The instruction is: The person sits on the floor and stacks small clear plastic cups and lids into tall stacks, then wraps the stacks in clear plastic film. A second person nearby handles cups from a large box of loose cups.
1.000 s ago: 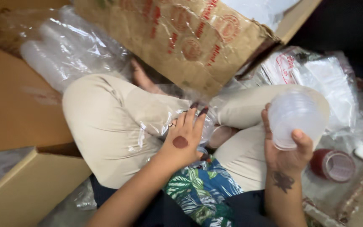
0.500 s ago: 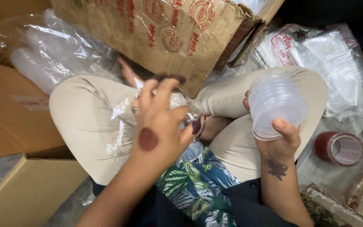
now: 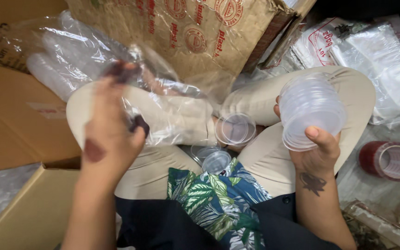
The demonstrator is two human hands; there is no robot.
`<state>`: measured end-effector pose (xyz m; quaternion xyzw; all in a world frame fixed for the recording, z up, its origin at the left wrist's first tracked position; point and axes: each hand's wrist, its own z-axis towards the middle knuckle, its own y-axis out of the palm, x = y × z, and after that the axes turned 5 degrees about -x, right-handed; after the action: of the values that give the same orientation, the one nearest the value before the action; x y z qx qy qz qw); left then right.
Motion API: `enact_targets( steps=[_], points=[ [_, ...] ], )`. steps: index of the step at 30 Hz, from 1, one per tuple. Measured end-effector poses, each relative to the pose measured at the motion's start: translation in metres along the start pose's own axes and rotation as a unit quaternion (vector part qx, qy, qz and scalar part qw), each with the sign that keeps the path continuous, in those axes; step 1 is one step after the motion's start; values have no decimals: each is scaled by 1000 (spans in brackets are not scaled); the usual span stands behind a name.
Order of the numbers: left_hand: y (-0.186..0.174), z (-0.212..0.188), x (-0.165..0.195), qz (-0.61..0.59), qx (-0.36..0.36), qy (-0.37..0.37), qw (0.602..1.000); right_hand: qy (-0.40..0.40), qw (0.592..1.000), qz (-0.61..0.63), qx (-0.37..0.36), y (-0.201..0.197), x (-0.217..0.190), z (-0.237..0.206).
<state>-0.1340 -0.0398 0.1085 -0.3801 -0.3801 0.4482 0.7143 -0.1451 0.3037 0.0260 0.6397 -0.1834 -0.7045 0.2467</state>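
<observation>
Amid cardboard boxes (image 3: 19,125) and plastic wrap, the seated person's left hand (image 3: 112,134) pinches a clear plastic bag (image 3: 172,111); the right hand (image 3: 318,153) grips stacked clear lids (image 3: 309,109).

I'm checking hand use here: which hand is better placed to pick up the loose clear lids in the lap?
Probably the left hand: it holds only a thin plastic bag, near the lids. The right hand is full with the stack of clear lids.
</observation>
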Motion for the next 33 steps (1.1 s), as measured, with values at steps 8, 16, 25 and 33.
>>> enact_targets(
  steps=[8, 16, 25, 33],
  points=[
    [40, -37, -14, 111, -175, 14, 978, 4, 1000, -11, 8, 2, -4, -2],
    [10, -205, -30, -3, -224, -82, 971, -7, 1000, -6, -5, 9, 0, -3],
    [74, -247, -46, -311, -46, -737, 598, 27, 999, -25, -7, 28, 5, -7],
    [99, -154, -84, -518, 81, -736, 429, 13, 998, -62, -7, 32, 7, -9]
  ],
)
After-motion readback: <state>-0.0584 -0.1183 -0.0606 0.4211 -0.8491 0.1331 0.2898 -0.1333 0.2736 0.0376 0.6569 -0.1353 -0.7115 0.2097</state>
